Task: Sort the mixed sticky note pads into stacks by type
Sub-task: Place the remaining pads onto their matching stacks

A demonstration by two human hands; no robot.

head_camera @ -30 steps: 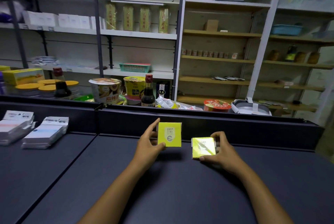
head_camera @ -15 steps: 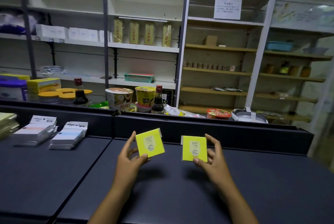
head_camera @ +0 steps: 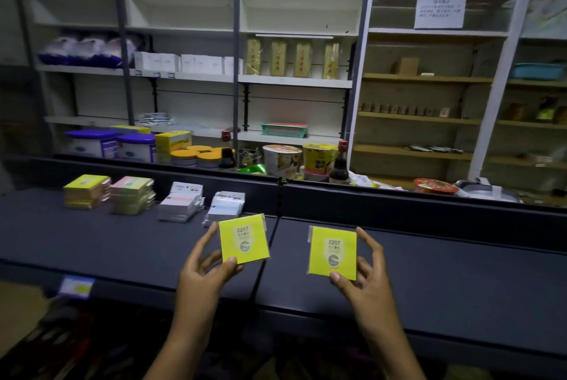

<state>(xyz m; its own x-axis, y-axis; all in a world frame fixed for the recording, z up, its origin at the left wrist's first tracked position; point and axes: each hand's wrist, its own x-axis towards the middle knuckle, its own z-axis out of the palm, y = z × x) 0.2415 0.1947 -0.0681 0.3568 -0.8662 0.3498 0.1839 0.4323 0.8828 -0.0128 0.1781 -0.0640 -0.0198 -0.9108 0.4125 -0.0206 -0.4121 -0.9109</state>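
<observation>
Two yellow sticky note pads, each printed 2207, are held up facing the camera above the dark table [head_camera: 429, 260]. The left pad [head_camera: 244, 238] is pinched by the left hand [head_camera: 204, 269], thumb on the lower front corner and fingers behind and along its left edge; the right pad [head_camera: 333, 252] is pinched by the right hand [head_camera: 365, 275] in the same manner, thumb at the bottom edge and fingers spread along its right side. The hands are kept apart, each clamped on its own pad. Each pad is judged to be light and fairly stiff as a block, though a clear wrapper seems to show along the edges, which would make the faces slippery; the blur leaves this uncertain. A grip across opposite edges, or thumb on the face with fingers behind, is judged safest, since pressure on one corner could bend the sheets. Farther left on the table, sorted stacks are seen: a yellow stack [head_camera: 87, 191], a pink-topped stack [head_camera: 132, 194] just beside it, and two white-labelled stacks [head_camera: 181, 204] [head_camera: 225, 208]. The yellow stack is judged the likely place for both pads.
</observation>
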